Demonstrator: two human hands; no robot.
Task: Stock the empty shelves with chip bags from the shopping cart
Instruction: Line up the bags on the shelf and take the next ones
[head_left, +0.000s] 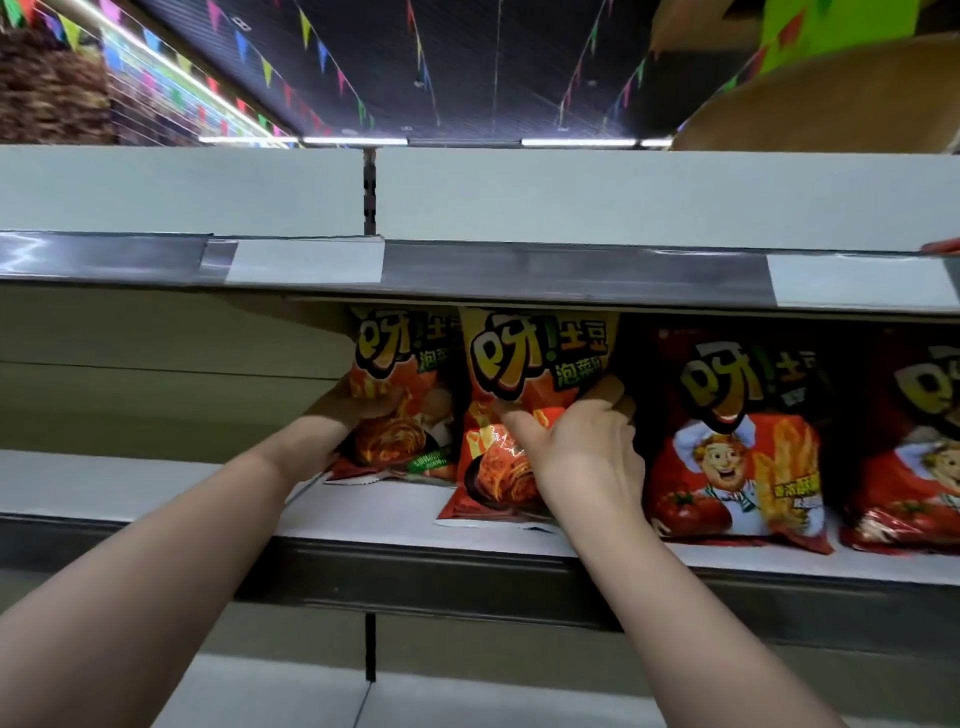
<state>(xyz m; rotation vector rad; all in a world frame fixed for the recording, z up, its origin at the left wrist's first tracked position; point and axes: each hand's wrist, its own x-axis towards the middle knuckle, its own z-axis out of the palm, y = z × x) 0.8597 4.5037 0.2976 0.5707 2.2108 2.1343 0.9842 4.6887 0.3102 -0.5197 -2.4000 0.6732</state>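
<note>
Two orange chip bags stand upright on the middle shelf (156, 488). My left hand (343, 415) grips the left orange bag (400, 395) at its left edge, thumb across the front. My right hand (582, 447) grips the right orange bag (519, 395) along its right side, thumb on the front and fingers curled behind. To the right stand a red chip bag with a chef picture (737, 441) and another red bag (914, 452) cut off by the frame edge. The shopping cart is out of view.
The upper shelf (571, 270) with its price rail hangs just above the bag tops. The shelf's left part holds no bags. Below, a lower shelf (467, 701) shows white. A brown curved object (831, 104) sits on top at the upper right.
</note>
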